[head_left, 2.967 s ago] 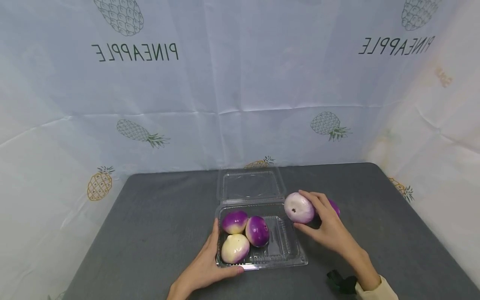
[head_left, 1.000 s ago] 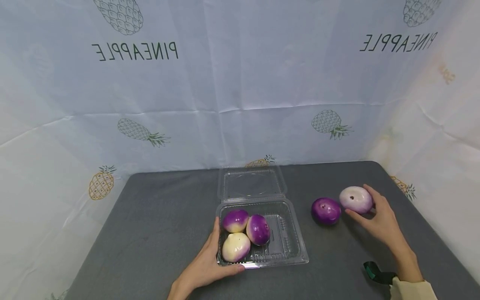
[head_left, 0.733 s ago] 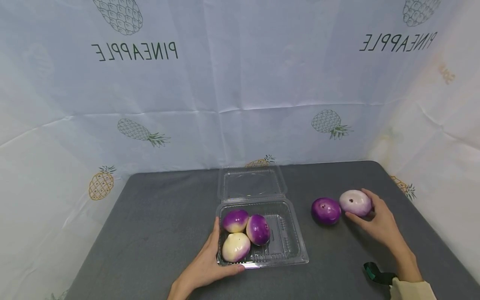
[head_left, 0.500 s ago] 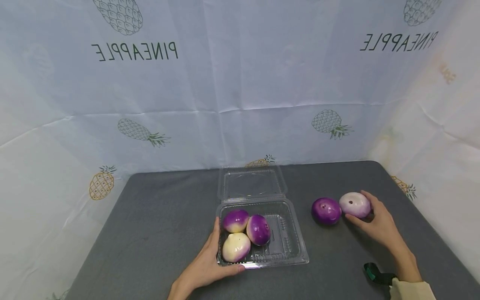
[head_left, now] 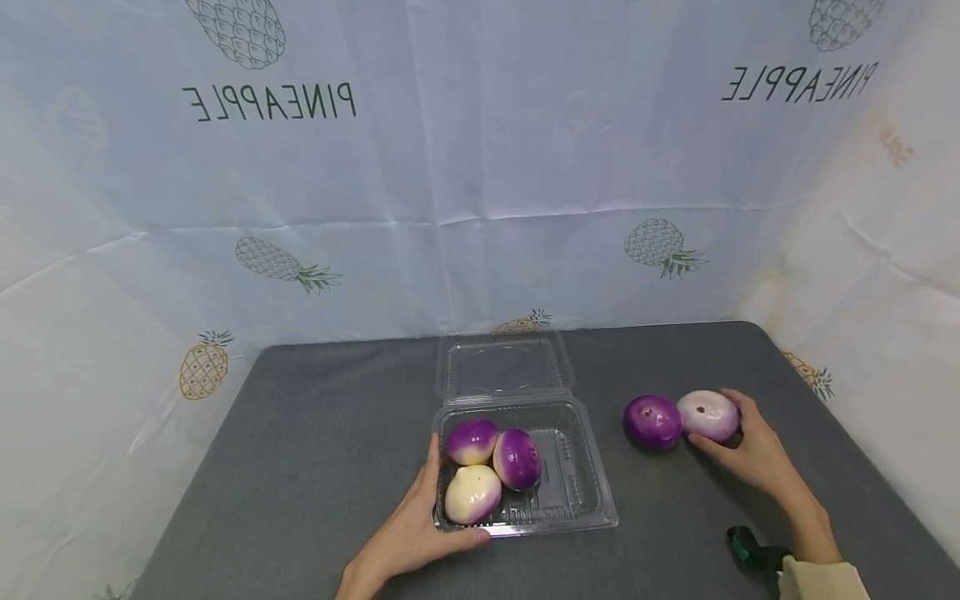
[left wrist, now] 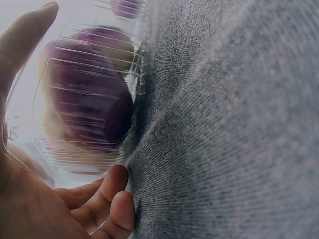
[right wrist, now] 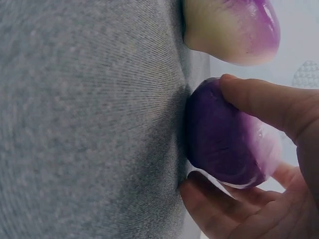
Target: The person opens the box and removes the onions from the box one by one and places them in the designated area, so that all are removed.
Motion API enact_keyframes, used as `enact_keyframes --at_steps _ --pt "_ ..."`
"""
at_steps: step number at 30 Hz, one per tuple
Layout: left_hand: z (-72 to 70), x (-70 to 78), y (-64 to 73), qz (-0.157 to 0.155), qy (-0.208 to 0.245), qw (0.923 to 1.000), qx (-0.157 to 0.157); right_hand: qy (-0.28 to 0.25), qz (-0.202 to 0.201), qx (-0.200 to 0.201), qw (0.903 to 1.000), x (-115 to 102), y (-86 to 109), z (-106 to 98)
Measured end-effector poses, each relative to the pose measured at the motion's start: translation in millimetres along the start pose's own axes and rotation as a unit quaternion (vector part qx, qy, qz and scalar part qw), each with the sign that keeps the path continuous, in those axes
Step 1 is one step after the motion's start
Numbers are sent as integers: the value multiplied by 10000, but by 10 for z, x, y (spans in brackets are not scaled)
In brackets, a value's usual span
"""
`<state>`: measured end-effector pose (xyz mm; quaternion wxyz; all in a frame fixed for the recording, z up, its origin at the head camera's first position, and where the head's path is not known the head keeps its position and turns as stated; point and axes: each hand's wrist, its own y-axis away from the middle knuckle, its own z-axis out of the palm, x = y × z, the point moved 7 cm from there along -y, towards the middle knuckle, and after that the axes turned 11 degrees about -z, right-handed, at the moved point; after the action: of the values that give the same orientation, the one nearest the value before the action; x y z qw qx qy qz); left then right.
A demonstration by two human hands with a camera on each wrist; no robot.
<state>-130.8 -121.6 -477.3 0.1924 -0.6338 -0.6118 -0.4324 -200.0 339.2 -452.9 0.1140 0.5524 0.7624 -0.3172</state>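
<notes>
My right hand (head_left: 756,450) grips a glossy pale-and-purple onion (head_left: 707,416), thumb on the near side and fingers round the far side. In the right wrist view this onion (right wrist: 227,139) is down at the grey cloth. Close on its left sits a darker purple onion (head_left: 652,422). My left hand (head_left: 408,517) holds the near left corner of a clear plastic container (head_left: 573,479), fingers along its left wall and thumb at the front rim. Inside lie a purple onion (head_left: 472,442), another purple one (head_left: 517,460) and a creamy one (head_left: 472,495), grouped on the left.
The container's clear hinged lid (head_left: 502,367) lies folded back behind it. Grey cloth covers the table (head_left: 322,433). A pale pineapple-print curtain (head_left: 480,167) hangs behind and at the sides. A black strap (head_left: 753,550) is at my right wrist.
My right hand has carried the pale onion from beside the container's right edge over to the right, past the dark purple onion, and lowered it to the table. The left hand stays put.
</notes>
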Motion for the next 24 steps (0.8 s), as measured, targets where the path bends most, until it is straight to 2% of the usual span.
enact_keyframes --at_steps 6,13,24 --pt "11 -25 -23 -61 78 9999 -38 -73 55 -120 9999 -10 -5 9" --pt "17 -38 -31 -134 79 9998 -76 -65 -89 43 9999 -23 2 19" --pt "9 -12 -7 -19 -27 10000 -14 16 -95 202 9997 -75 -20 -51"
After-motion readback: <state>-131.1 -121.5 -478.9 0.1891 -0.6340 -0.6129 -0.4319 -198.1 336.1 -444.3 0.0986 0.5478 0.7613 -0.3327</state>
